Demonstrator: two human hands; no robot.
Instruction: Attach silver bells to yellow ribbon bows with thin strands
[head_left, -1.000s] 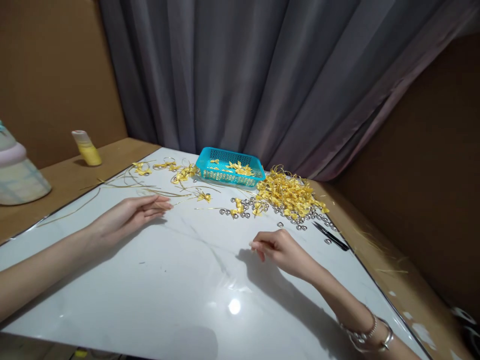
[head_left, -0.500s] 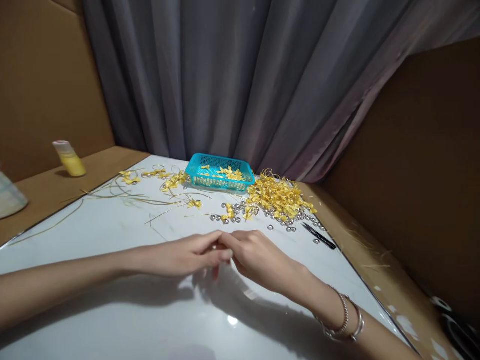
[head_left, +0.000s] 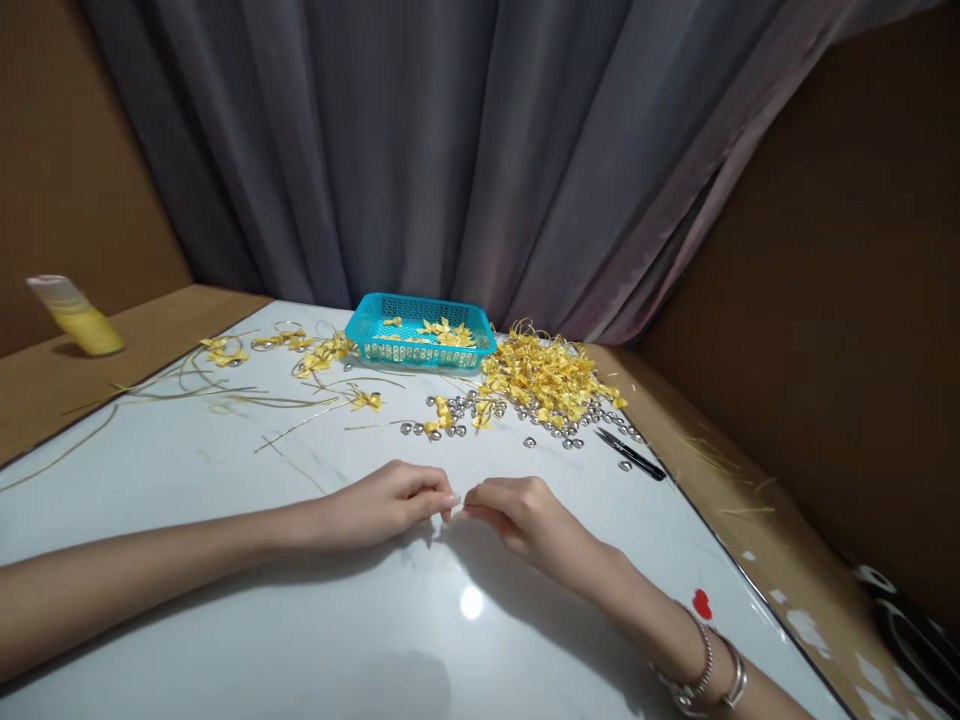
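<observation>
My left hand (head_left: 382, 503) and my right hand (head_left: 517, 515) rest on the white marble-look table top (head_left: 225, 560) near its middle. Their curled fingertips nearly touch each other. I can make out nothing between the pinched fingers. Two silver bangles (head_left: 709, 675) circle my right wrist. Beyond the hands lie several small silver bells (head_left: 547, 435) and a heap of yellow ribbon bows (head_left: 544, 375). A single yellow bow (head_left: 366, 401) lies left of the bells.
A turquoise plastic basket (head_left: 420, 343) with a few bows stands at the back. Black scissors (head_left: 630, 455) lie at the right edge. Thin yellow ribbon strands (head_left: 225, 395) trail across the left. A yellow bottle (head_left: 75, 315) leans on the wooden ledge. A grey curtain hangs behind.
Both hands came together from apart at the table's middle, then eased slightly so only the fingertips meet. The view has swung to the right.
</observation>
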